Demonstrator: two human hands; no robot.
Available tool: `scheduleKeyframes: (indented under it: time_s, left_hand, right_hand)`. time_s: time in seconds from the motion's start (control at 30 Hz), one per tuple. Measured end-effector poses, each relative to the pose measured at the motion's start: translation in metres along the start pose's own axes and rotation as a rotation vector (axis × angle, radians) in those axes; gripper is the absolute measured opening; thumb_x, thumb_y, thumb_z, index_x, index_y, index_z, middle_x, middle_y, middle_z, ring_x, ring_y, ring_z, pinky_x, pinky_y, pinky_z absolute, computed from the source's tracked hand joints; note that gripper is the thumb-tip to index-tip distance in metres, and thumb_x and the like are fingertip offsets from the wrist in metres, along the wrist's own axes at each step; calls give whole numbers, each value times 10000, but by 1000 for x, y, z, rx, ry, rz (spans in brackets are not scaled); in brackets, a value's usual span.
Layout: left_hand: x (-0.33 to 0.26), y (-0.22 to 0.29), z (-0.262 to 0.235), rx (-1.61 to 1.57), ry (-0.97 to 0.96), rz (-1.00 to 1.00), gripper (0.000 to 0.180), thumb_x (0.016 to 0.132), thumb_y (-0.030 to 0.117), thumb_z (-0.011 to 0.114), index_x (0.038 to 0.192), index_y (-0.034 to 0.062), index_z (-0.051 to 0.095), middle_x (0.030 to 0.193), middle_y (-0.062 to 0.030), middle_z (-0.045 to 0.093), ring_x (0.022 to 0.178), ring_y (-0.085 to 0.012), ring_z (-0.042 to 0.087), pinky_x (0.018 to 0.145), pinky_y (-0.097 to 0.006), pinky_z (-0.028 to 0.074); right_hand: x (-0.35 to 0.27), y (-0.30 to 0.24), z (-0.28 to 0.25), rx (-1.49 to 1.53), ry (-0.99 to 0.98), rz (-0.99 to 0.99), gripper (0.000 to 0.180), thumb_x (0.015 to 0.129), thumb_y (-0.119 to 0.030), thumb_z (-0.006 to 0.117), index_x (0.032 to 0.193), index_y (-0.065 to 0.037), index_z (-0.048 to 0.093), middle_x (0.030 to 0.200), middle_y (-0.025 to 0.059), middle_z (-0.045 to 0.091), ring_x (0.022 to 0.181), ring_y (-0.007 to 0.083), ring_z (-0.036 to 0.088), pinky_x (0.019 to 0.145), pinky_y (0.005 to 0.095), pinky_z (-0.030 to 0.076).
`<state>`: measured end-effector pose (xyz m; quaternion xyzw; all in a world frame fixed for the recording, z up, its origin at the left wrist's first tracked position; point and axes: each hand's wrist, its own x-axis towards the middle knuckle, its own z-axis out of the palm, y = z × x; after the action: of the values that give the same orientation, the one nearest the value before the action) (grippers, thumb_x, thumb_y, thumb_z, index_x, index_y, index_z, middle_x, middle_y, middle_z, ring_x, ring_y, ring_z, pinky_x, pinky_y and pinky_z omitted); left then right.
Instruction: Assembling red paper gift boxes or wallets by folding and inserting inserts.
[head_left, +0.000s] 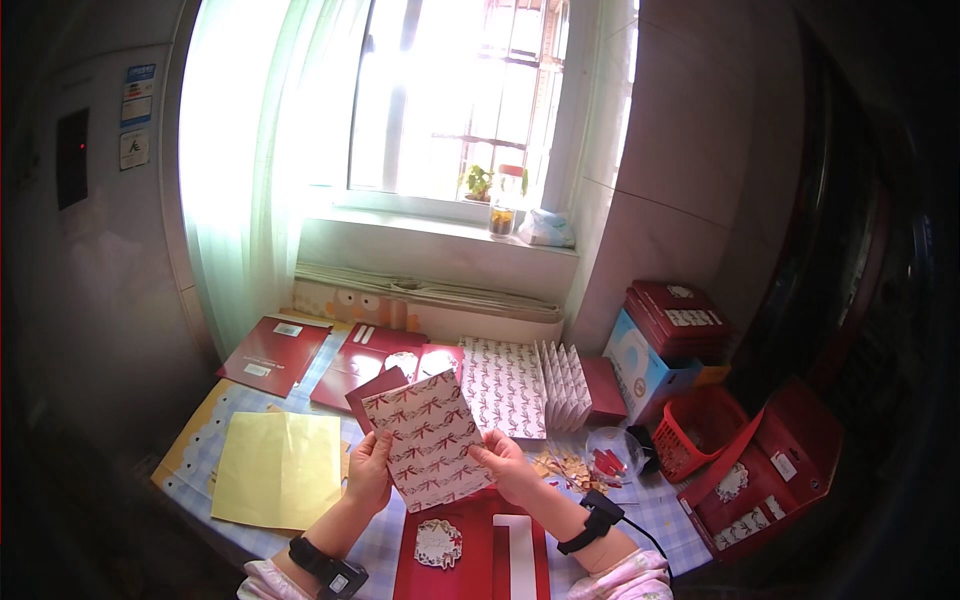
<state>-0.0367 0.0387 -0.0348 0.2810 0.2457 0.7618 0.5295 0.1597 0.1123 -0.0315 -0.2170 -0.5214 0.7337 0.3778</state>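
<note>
My left hand [370, 472] and my right hand [503, 466] are closed on the two side edges of a white card with a red ribbon-garland pattern [425, 440]. It is held up, tilted, above the table. Behind its upper left corner a plain dark red card [372, 388] sticks out; whether the two are joined is hidden. Below my hands, at the table's near edge, lies a red folder [475, 560] with a floral wreath cutout [438, 543] and a white strip [516, 560] on it.
A yellow sheet [275, 470] lies left, red folders [275, 355] behind it. Patterned accordion-folded cards [563, 385] stand at the back. Right are small loose pieces [565, 468], a clear tub [612, 455], a red basket [700, 425], a blue box [640, 365] and an open red box [770, 480].
</note>
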Motion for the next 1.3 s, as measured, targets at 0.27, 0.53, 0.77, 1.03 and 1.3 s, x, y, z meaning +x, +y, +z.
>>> scheduleKeyframes:
  time_s: [0.27, 0.53, 0.77, 1.03, 1.3]
  left_hand:
    - [4, -2, -7, 13, 12, 32, 203, 916, 187, 462, 1018, 24, 526, 958, -87, 612, 834, -165, 612, 724, -298, 529]
    - [2, -1, 1, -96, -16, 38, 238, 928, 187, 423, 1099, 33, 481, 1079, -126, 570, 952, -211, 588, 823, -363, 511]
    - [2, -5, -10, 36, -122, 98, 293, 939, 208, 408, 1168, 37, 468, 1098, -87, 568, 922, -158, 592, 757, -262, 492]
    - [6, 54, 5, 339, 320, 711, 321, 919, 105, 394, 1217, 13, 467, 1132, -112, 519, 991, -162, 527, 829, -257, 442]
    - [11, 68, -28, -367, -409, 339, 400, 849, 46, 508, 1237, 86, 417, 1129, -96, 544, 882, -168, 604, 682, -288, 536]
  right_hand:
    - [-3, -14, -1, 190, 1, 78, 217, 873, -160, 554, 1046, -59, 470, 973, 50, 585, 891, 130, 568, 787, 295, 472]
    - [-6, -11, -5, 276, -204, 210, 209, 874, -161, 551, 1042, -37, 541, 964, 38, 596, 874, 128, 575, 794, 295, 473]
    - [-2, -4, -1, 39, -198, 278, 238, 875, -174, 555, 1058, -22, 557, 964, 46, 601, 865, 109, 570, 777, 272, 472]
    - [1, -8, -17, 51, -83, 162, 253, 865, -182, 570, 1049, -9, 578, 944, 58, 627, 828, 118, 595, 731, 270, 487]
    - [5, -7, -22, 10, -156, 171, 263, 864, -187, 572, 1054, -6, 578, 944, 57, 627, 829, 118, 592, 729, 266, 478]
